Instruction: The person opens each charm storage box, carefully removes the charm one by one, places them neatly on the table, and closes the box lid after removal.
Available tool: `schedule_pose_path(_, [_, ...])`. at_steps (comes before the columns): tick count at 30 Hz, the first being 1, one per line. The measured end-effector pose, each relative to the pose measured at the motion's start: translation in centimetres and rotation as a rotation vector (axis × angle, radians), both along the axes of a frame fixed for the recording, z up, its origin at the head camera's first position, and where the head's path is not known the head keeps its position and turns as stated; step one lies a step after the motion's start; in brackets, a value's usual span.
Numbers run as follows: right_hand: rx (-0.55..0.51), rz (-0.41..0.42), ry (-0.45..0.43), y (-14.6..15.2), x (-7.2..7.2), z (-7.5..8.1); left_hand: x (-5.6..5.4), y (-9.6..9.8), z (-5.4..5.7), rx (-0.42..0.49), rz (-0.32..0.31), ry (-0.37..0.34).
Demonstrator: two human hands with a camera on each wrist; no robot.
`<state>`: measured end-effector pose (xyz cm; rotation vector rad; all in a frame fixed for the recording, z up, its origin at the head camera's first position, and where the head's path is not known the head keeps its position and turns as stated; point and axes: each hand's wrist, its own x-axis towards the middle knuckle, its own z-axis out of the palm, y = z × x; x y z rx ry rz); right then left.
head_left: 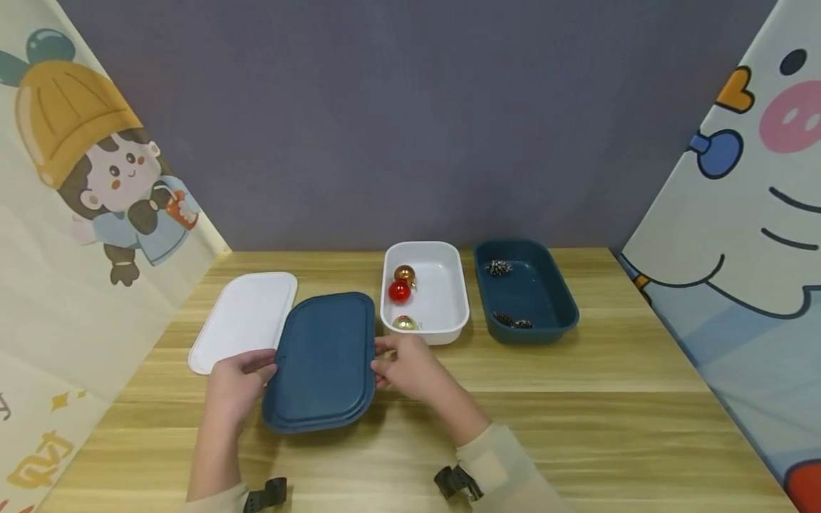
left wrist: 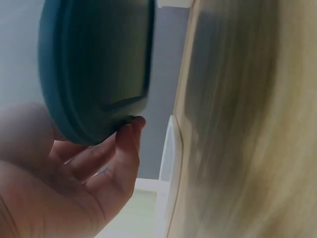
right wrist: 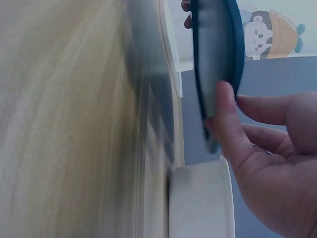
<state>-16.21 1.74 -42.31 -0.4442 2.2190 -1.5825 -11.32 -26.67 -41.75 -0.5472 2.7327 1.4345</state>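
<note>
Both hands hold a dark blue lid [head_left: 323, 356] above the table, one at each long side. The left hand [head_left: 237, 385] pinches its left edge between thumb and fingers, as the left wrist view also shows with the lid's underside [left wrist: 109, 54]. At the opposite edge the right hand [head_left: 410, 367] grips with its thumb on top and fingers beneath. Part of the white lid [head_left: 240, 317], flat on the table, lies just beyond the left hand. Close past the right hand stands a white box [head_left: 442, 299] holding a red ball ornament [head_left: 399, 291] and two gold ones.
A dark blue box [head_left: 529, 292] stands right of the white box, with several pine cones [head_left: 498, 267] inside. The wooden table [head_left: 577, 427] meets a grey wall [head_left: 410, 121] at the back. Printed cartoon panels flank it on both sides.
</note>
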Motion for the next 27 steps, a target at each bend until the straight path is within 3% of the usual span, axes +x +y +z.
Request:
schedule_pose_path(4, [0.073,0.031,-0.053,-0.2,0.1,-0.4,-0.1,-0.2,-0.3,-0.028,-0.085,-0.069])
schedule_pose_path(8, [0.196,0.074,-0.036,-0.2,0.2,-0.8,-0.2,-0.2,-0.8,-0.053,-0.159,-0.106])
schedule_pose_path(19, [0.415,0.163,0.065,-0.4,0.3,-1.0,-0.6,0.5,-1.2,-0.13,-0.253,-0.131])
schedule_pose_path(23, [0.524,0.193,0.111,-0.5,0.7,-0.7,-0.4,0.2,-1.7,-0.272,-0.293,-0.109])
schedule_pose_path(27, [0.668,0.206,0.182,-0.9,2.1,-0.3,0.5,0.5,-2.4,-0.472,-0.362,-0.088])
